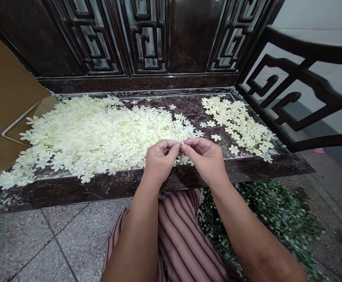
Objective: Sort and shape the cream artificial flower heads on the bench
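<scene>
My left hand (162, 158) and my right hand (205, 157) meet fingertip to fingertip above the front edge of the dark wooden bench. Both are closed in a pinch, thumbs against the forefingers. Something tiny and pale shows between the tips, too small to make out. Beneath and to the left spreads a large heap of loose white, five-petalled artificial flowers (100, 131). A smaller group of creamier flowers with yellowish middles (238, 123) lies to the right, and a few single flowers are scattered between the two.
A carved bench back (185, 39) rises behind the flowers, with an openwork armrest (300, 86) at right. Brown cardboard (9, 98) and a bent metal rod (18, 121) stand at left. Green leafy foliage (265, 219) lies on the floor by my striped-clothed legs (182, 235).
</scene>
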Tool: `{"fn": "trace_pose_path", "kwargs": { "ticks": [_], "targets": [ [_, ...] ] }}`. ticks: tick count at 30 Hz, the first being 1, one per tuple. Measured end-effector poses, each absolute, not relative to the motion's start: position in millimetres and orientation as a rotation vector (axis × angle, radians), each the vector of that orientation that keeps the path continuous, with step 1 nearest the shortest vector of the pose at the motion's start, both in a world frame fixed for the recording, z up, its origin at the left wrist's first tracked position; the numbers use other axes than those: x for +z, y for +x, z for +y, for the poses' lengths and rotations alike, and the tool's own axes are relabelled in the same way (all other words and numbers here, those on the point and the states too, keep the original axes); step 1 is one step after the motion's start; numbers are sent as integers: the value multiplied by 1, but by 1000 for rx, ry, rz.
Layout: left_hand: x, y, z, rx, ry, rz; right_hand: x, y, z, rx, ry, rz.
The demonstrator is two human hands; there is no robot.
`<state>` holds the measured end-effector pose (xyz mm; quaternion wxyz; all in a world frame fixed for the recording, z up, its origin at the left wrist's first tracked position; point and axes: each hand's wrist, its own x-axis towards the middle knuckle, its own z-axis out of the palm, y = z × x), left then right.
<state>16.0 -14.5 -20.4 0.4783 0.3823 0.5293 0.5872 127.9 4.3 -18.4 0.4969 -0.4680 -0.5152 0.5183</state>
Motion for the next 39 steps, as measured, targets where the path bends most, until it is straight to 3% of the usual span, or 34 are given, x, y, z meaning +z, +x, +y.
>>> {"fn": "trace_pose_path", "kwargs": {
  "ticks": [14,28,39],
  "targets": [
    [-32,20,-10,1470,999,1358,-16,129,8,1211,-1169,-1230],
    [-34,20,-12,1354,871,1162,-22,133,7,1474,-1035,-1114],
    [-35,19,-12,1306,913,1165,-20,135,9,1484,-1041,-1127]
  ]
}}
